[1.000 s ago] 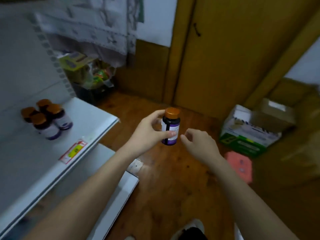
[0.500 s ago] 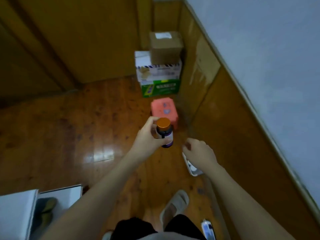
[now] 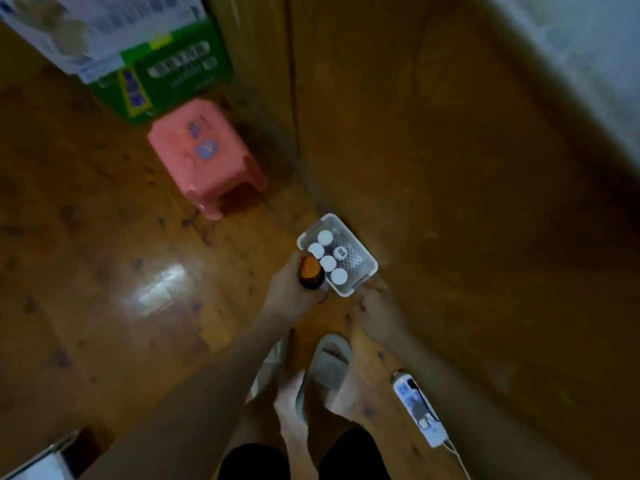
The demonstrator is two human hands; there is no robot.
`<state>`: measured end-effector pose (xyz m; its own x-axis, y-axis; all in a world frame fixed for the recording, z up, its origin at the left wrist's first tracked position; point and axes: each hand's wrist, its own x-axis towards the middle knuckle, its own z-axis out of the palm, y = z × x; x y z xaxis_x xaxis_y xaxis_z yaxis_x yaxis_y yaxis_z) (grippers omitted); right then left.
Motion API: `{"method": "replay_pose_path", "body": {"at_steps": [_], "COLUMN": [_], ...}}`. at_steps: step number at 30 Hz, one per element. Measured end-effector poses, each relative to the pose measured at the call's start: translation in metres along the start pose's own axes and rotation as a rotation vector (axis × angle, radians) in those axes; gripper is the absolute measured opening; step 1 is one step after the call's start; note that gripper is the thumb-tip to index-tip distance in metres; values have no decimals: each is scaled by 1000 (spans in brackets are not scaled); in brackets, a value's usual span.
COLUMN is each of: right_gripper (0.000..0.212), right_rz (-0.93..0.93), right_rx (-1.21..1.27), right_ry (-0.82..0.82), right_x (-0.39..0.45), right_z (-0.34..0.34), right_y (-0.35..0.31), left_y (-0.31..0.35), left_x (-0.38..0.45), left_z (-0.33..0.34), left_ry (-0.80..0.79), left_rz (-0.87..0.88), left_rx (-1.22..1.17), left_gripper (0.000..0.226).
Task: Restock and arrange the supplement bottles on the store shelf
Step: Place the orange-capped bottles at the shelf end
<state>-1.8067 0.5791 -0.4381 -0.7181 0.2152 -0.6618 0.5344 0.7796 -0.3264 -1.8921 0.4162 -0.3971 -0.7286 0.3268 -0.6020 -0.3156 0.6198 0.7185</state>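
Note:
My left hand (image 3: pixel 289 294) grips a dark supplement bottle with an orange cap (image 3: pixel 310 270), held upright just over the left near edge of a small white basket (image 3: pixel 367 263) on the wooden floor. Several white-capped bottles (image 3: pixel 328 262) stand inside the basket along its left side. My right hand (image 3: pixel 379 310) is low at the basket's near corner. It is blurred, and I cannot make out how its fingers lie or whether they touch the rim.
A pink plastic stool (image 3: pixel 204 150) stands beyond the basket, with a green and white carton (image 3: pixel 180 71) behind it. A wood-panelled wall (image 3: pixel 467 202) runs along the right. A white power strip (image 3: pixel 419 410) and my slippered feet (image 3: pixel 330 358) are below. A shelf corner (image 3: pixel 38 465) shows bottom left.
My view has swung from the shelf down to the floor. My left hand has carried the orange-capped bottle down to the white basket, and my right hand has dropped to the basket's near corner.

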Motion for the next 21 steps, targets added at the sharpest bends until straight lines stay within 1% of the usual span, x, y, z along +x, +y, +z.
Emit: {"method": "replay_pose_path", "body": {"at_steps": [2, 3, 5, 7, 8, 10, 12, 14, 16, 18, 21], "right_gripper": [3, 4, 4, 3, 5, 20, 30, 34, 32, 30, 28], "right_rz": [18, 33, 77, 118, 139, 163, 184, 226, 247, 267, 269], "right_rx": [-35, -43, 17, 93, 101, 96, 105, 128, 126, 102, 98], "right_ry": [-11, -17, -26, 19, 57, 120, 163, 194, 164, 143, 159], "right_x": [53, 79, 124, 161, 176, 197, 215, 228, 238, 245, 250], "right_z": [35, 54, 88, 113, 121, 130, 142, 155, 167, 175, 180], "right_y": [28, 43, 70, 91, 100, 113, 130, 141, 147, 151, 153], "left_y": [-33, -49, -80, -106, -118, -137, -152, -167, -175, -184, -194], "left_x": [52, 78, 129, 175, 196, 230, 256, 278, 293, 303, 308], "left_z": [32, 47, 81, 115, 133, 163, 189, 209, 223, 235, 247], "left_ry": [-31, -42, -66, -81, -84, -99, -123, -136, -169, -204, -195], "left_rz": [14, 28, 50, 99, 130, 190, 242, 276, 282, 281, 305], "left_rx": [75, 120, 204, 280, 316, 386, 464, 555, 663, 754, 851], "left_gripper": [48, 47, 45, 41, 39, 39, 39, 44, 50, 51, 41]}}
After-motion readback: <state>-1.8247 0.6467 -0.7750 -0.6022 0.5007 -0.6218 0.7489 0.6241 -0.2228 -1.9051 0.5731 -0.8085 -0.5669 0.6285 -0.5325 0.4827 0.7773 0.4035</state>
